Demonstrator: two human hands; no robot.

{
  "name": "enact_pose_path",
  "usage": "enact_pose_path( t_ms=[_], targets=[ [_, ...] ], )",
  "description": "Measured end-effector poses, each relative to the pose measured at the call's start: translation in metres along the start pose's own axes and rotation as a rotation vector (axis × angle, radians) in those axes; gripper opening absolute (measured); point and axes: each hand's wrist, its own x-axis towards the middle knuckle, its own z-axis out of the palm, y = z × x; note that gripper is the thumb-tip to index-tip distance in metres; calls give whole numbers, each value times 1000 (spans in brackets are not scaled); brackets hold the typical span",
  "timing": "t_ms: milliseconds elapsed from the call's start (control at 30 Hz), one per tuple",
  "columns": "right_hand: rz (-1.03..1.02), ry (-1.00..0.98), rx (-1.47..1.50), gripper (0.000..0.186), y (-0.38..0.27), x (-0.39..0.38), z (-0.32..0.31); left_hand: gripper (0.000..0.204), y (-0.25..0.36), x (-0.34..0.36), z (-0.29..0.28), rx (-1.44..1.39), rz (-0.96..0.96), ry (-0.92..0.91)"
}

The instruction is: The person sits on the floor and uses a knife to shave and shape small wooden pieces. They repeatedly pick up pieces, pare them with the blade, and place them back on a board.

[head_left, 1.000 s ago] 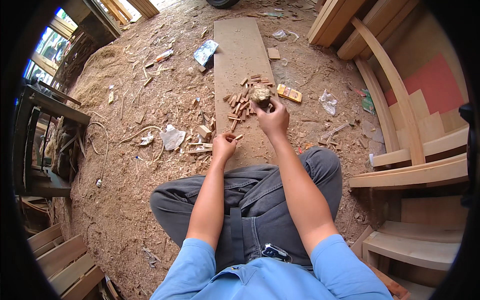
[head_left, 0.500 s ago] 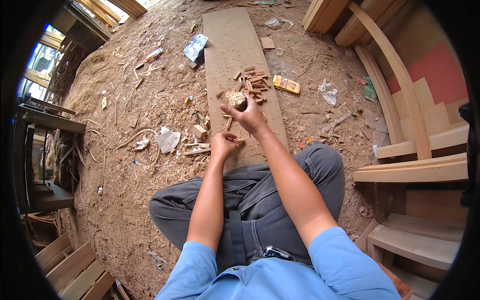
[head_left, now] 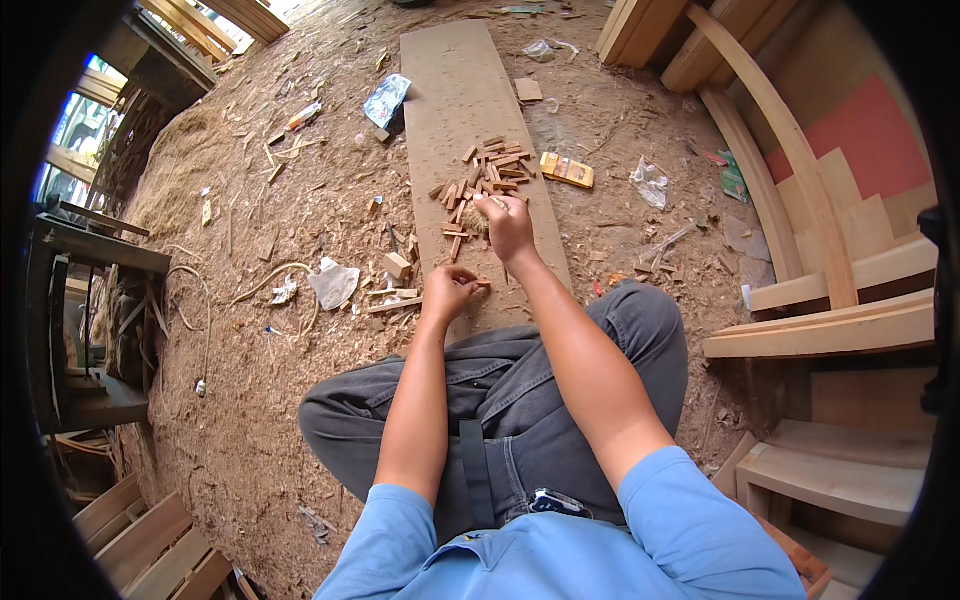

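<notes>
While a small wooden piece [head_left: 484,283] juts out rightward from the fingertips of the left hand [head_left: 447,292], low over the near end of a long flat board [head_left: 450,90], that hand's thumb and fingers pinch it closely. Just beyond, the right hand [head_left: 513,232] is curled around a rough tan lump [head_left: 476,219], mostly covering it; how its far fingers lie is hidden. Past the lump, a loose pile of brown wooden sticks [head_left: 492,172] is heaped on the board, some crossing others. Near the board's right edge lies a yellow packet [head_left: 567,169]; by its left edge, farther off, is a blue-and-white packet [head_left: 387,99]. Wood shavings [head_left: 240,330] cover the ground, with a white plastic scrap [head_left: 334,284] to the left, and curved timber pieces [head_left: 830,332] stand well apart at right.
</notes>
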Motion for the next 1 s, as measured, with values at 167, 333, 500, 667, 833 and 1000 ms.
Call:
enact_pose_path(
  t_ms=[167, 333, 500, 667, 833, 1000],
  targets=[
    [-99, -1, 237, 40, 0, -3, 12, 19, -1, 0, 1, -40, 45, -18],
    [-12, -110, 164, 35, 8, -6, 12, 20, 0, -1, 1, -44, 46, -38],
    [-68, -105, 132, 35, 5, -9, 11, 23, 5, -2, -1, -107, -24, -65],
    [-19, -125, 75, 36, 2, -12, 12, 28, 5, -1, -1, -43, -16, -42],
    [-29, -162, 112, 32, 0, -13, 13, 32, 0, 0, 0, -109, -28, -55],
    [-88, -187, 154, 39, -3, -18, 18, 31, 2, 0, 1, -71, -4, -43]
  ],
)
